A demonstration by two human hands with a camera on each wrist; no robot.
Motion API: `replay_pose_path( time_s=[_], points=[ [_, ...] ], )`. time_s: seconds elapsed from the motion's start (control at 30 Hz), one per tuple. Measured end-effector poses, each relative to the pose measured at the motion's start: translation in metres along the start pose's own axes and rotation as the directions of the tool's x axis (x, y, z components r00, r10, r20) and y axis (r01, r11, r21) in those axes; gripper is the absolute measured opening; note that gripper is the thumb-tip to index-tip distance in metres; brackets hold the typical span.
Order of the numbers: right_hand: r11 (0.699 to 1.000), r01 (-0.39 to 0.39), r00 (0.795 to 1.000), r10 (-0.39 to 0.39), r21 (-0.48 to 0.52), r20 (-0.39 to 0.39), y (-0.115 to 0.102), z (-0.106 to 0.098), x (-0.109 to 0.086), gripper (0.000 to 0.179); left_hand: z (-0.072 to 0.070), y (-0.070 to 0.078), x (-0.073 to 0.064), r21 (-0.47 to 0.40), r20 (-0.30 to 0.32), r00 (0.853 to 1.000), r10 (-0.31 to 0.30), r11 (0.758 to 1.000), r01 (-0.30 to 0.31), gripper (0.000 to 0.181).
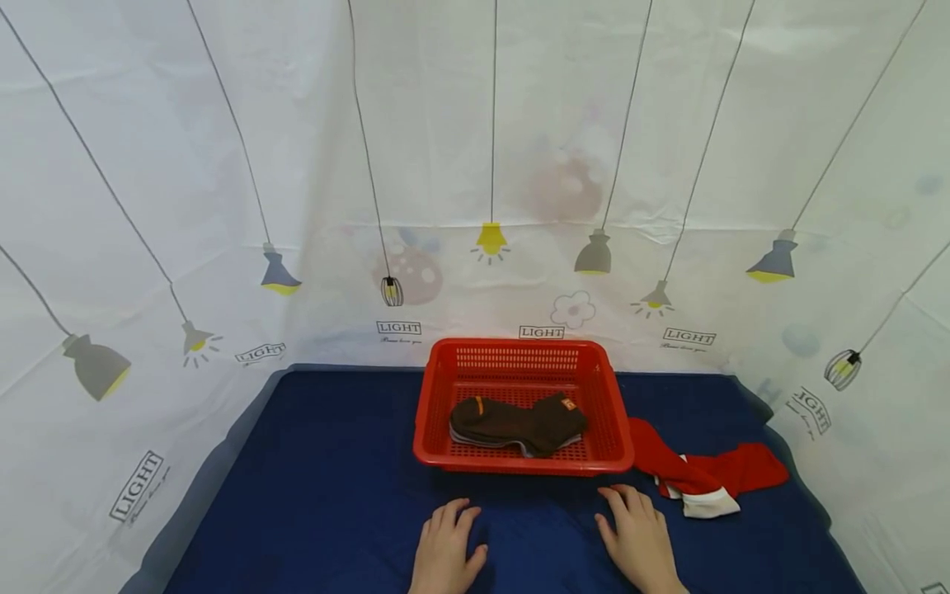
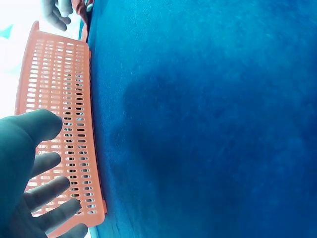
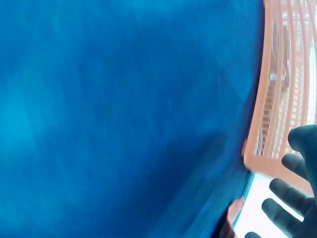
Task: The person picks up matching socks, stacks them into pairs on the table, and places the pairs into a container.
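A red plastic basket (image 1: 519,464) with slotted walls stands at the back middle of the table. Dark brown socks (image 1: 512,422) lie stacked inside it, with grey ones partly hidden beneath. Right of the basket, red socks (image 1: 750,469) with white parts are spread on the cloth. My left hand (image 1: 447,549) is just in front of the basket, fingers apart and holding nothing; the left wrist view shows the basket wall (image 2: 59,89) beyond its fingers. My right hand (image 1: 637,540) is near the basket's front right corner, left of the red socks, with loosely bent fingers and nothing in them.
A dark blue cloth (image 1: 334,495) covers the table. White sheeting (image 1: 445,107) printed with hanging lamps rises behind it and along both sides. The basket's back rim is close to the rear sheet.
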State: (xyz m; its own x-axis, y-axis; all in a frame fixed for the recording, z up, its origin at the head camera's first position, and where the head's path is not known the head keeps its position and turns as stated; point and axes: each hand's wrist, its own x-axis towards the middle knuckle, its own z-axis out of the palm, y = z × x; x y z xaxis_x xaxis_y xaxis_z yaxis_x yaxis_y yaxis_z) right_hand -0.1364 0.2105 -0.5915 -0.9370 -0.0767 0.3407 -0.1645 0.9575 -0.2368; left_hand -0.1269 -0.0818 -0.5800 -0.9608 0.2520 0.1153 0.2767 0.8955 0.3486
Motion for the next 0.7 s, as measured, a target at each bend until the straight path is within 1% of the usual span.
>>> replay_pose_path(
  time_s=[0.17,0.27,0.33,0.5,0.7],
  points=[
    [1.000,-0.002,0.997,0.001,-0.011,-0.072,0.021,-0.004,0.008,0.038,-0.001,-0.002,0.000,0.000,0.022,1.000,-0.012,1.000,0.012,0.044],
    [0.999,-0.020,0.995,0.017,-0.028,-0.093,0.033,-0.006,0.012,0.042,-0.002,-0.004,0.000,0.002,0.024,1.000,-0.014,1.000,0.014,0.044],
    [0.998,-0.045,0.995,0.042,-0.035,-0.091,0.040,-0.008,0.015,0.047,-0.002,-0.005,0.000,0.005,0.024,1.000,-0.014,1.000,0.013,0.044],
    [0.992,-0.119,0.992,0.116,-0.052,-0.056,0.059,-0.010,0.022,0.059,-0.002,-0.006,0.000,0.006,0.006,1.000,-0.003,1.000,0.003,0.045],
    [0.983,-0.171,0.985,0.171,-0.059,-0.007,0.085,-0.008,0.027,0.066,-0.003,-0.008,-0.001,0.009,-0.014,1.000,0.013,1.000,-0.013,0.045]
  ],
)
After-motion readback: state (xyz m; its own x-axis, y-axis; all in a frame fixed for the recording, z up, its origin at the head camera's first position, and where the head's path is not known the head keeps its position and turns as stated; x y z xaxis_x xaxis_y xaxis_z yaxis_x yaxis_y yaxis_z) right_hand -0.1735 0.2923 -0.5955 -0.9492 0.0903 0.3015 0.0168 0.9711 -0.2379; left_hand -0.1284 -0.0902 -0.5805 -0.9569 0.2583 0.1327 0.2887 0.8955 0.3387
